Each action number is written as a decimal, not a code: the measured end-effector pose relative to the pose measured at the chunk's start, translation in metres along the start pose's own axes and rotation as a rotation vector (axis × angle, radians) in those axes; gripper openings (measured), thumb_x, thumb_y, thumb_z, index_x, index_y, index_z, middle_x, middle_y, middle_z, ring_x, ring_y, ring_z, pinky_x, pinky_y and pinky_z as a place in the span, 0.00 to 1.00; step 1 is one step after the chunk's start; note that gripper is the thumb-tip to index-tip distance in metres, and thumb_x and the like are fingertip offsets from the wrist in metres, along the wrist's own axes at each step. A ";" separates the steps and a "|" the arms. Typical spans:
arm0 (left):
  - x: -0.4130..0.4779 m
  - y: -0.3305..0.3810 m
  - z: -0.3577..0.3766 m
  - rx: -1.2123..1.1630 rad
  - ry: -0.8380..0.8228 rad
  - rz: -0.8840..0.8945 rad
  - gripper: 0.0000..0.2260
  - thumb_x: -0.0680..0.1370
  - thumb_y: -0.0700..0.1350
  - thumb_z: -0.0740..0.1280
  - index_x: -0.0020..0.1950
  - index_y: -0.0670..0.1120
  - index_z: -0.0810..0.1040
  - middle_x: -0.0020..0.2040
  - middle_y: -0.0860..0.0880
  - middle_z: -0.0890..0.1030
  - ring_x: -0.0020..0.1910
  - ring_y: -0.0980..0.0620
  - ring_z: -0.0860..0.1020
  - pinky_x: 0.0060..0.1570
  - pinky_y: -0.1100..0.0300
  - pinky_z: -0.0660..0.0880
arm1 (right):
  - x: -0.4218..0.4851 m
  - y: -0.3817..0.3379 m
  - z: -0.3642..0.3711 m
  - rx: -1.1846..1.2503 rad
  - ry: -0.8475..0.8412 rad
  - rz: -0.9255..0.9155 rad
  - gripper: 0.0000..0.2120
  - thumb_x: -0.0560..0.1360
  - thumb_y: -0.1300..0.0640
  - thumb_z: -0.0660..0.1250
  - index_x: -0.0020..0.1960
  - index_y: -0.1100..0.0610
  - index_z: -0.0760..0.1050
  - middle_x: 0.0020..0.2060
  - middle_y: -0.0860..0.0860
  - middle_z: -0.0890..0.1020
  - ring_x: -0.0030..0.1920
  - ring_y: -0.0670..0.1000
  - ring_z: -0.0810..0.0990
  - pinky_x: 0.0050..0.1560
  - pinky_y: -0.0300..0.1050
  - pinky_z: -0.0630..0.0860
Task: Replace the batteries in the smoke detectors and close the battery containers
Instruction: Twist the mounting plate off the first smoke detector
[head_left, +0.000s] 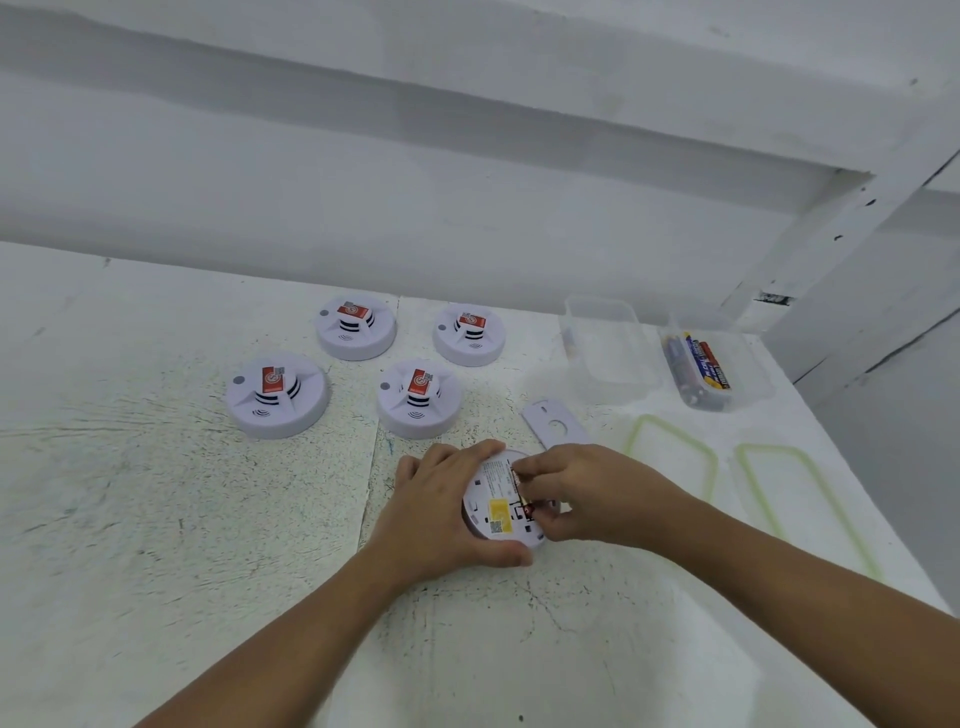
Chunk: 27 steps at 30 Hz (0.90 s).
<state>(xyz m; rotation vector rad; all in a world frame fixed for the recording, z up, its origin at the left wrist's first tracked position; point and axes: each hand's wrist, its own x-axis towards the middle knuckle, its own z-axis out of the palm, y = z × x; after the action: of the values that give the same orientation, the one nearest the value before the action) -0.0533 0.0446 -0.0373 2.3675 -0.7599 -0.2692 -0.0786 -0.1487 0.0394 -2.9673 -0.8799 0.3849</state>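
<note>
Far right, batteries (702, 367) inside clear tub (750, 375).

face-down white smoke detector (485, 493), gold-and-red battery (527, 505) at its open back compartment (519, 514)

Of the person only two arms show, bare along their whole visible length. The long, slender left forearm (291, 634) is smooth and narrows evenly toward the wrist. The bare left hand (441, 514) beyond it shows a broad back, faint knuckle ridges, slim fingers and a rounded thumb tip. The right forearm (779, 582) is of like build, smooth, and looks thicker where it meets the picture's lower right edge. The bare right hand (587, 499) shows its back and a row of knuckles. Nails and skin creases are too blurred to make out.
</note>
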 end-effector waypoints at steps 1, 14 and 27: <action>0.000 0.000 0.000 -0.002 -0.003 0.001 0.48 0.57 0.78 0.63 0.73 0.61 0.57 0.59 0.66 0.66 0.57 0.63 0.60 0.57 0.59 0.58 | 0.001 -0.001 0.001 -0.019 -0.012 0.002 0.12 0.73 0.56 0.62 0.49 0.60 0.81 0.52 0.55 0.82 0.47 0.56 0.79 0.45 0.51 0.77; -0.001 0.002 -0.002 -0.007 0.002 0.014 0.49 0.57 0.77 0.63 0.74 0.59 0.58 0.57 0.67 0.64 0.55 0.66 0.58 0.55 0.61 0.56 | 0.006 -0.003 0.006 -0.129 -0.090 0.006 0.14 0.74 0.54 0.61 0.56 0.58 0.76 0.57 0.54 0.79 0.51 0.54 0.78 0.49 0.50 0.77; -0.002 0.002 -0.001 -0.009 0.003 0.014 0.49 0.57 0.78 0.62 0.74 0.59 0.58 0.59 0.66 0.66 0.56 0.65 0.59 0.57 0.60 0.57 | 0.003 -0.005 0.005 -0.091 -0.054 0.038 0.13 0.73 0.55 0.62 0.55 0.57 0.76 0.57 0.53 0.78 0.48 0.53 0.79 0.44 0.49 0.76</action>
<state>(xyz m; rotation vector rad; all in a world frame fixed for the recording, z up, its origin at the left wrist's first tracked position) -0.0554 0.0450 -0.0349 2.3531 -0.7724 -0.2624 -0.0800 -0.1431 0.0340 -3.0748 -0.8695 0.4406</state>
